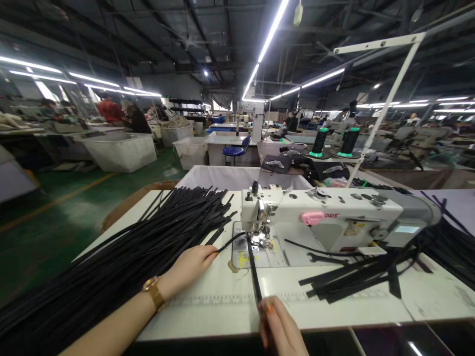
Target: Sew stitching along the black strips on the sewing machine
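Observation:
A black strap (254, 269) runs from under the presser foot of a white sewing machine (289, 210) toward the table's front edge. Its near end is gripped by my right hand (278, 324), fingers closed round it. Left of the needle, my left hand (198, 262) pinches a thin black strip (230, 241) that leads back to the presser foot. A big pile of black straps (148, 247) spreads over the table left of the machine, partly behind my left arm. More cut black straps (349, 279) lie at the right, below the machine arm.
An open-end wrench (326, 258) lies beside the machine base. Two black thread cones (319, 143) stand behind it, near a white thread stand (389, 99). White bins (120, 151) and a blue stool (233, 151) are farther back. A ruler strip (218, 299) runs along the table front.

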Demonstrator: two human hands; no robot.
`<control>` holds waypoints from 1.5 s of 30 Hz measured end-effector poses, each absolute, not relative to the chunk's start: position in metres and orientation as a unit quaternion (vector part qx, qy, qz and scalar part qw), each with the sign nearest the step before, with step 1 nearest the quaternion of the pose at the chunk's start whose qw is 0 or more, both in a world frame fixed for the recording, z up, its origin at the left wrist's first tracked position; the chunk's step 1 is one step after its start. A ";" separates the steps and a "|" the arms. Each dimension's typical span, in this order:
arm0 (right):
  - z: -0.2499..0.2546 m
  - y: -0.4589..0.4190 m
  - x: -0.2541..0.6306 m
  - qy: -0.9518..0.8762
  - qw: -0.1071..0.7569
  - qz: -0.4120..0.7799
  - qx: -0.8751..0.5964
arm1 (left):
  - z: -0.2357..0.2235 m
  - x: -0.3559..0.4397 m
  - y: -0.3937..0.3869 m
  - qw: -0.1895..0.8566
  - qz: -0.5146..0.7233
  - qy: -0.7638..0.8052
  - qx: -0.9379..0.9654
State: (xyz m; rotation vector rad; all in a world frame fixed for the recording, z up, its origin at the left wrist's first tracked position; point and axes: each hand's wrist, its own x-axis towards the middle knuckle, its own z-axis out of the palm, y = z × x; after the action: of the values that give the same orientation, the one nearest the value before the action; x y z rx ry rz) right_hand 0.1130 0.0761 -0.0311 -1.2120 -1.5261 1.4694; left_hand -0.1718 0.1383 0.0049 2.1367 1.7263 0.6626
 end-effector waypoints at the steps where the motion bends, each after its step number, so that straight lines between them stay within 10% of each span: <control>1: -0.025 0.084 0.102 -0.586 0.345 0.581 -0.447 | -0.002 -0.168 0.134 0.179 0.262 0.612 0.725; 12: -0.015 0.182 0.028 -0.490 0.215 0.734 -0.418 | -0.068 -0.156 0.123 0.158 0.439 0.615 0.636; 32: -0.019 0.190 0.008 -0.537 0.260 0.671 -0.440 | -0.074 -0.162 0.121 0.083 0.417 0.614 0.665; 45: 0.032 0.080 0.079 -0.777 0.437 0.278 -0.358 | 0.007 -0.090 0.031 0.463 0.590 0.492 0.442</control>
State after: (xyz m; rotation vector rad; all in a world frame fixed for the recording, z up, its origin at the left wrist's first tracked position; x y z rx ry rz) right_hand 0.0791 0.0801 0.0321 -0.8911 -1.9332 0.6914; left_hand -0.0896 0.0311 0.0068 1.0875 1.2101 1.4496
